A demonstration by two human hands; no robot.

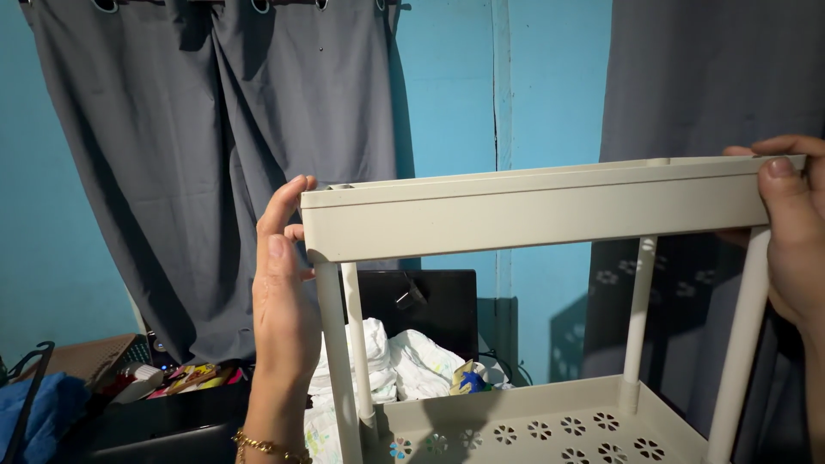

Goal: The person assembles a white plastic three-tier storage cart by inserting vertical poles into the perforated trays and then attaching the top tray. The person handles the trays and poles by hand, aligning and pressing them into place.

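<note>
**Cream plastic shelf rack held upright**

The shelf rack (533,210) is cream plastic and stands upright, lifted at both ends of its top tray. Four round posts join that tray to a lower one pierced with flower-shaped holes.

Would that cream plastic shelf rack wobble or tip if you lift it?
The cream plastic shelf rack probably feels light: thin plastic with cut-out holes. Its slim posts may flex and wobble. With the left hand and right hand gripping opposite ends, tipping seems unlikely.
</note>
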